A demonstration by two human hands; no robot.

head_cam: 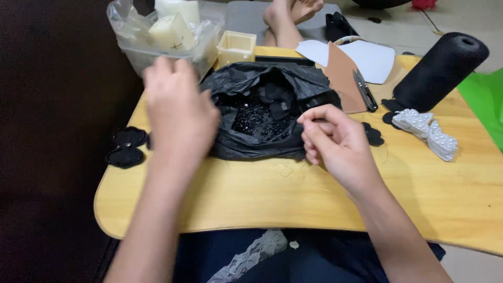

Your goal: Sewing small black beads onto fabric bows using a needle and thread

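A crumpled black plastic bag (262, 84) lies open in the middle of the small wooden lap table (293, 199), with shiny black beads (257, 120) inside it. My left hand (175, 115) hovers blurred over the bag's left edge, back of the hand up, fingers hidden from me. My right hand (335, 141) is at the bag's right edge with fingers curled and thumb pinched to the forefinger; something thin such as a needle may be between them, too small to make out.
Black fabric flower pieces (126, 147) lie at the table's left edge and more (373, 133) by my right hand. A pearl bead strand bundle (427, 131), black felt roll (440, 68), snips (365, 90), brown card (340, 76), white paper, a clear bag with wax blocks (167, 31).
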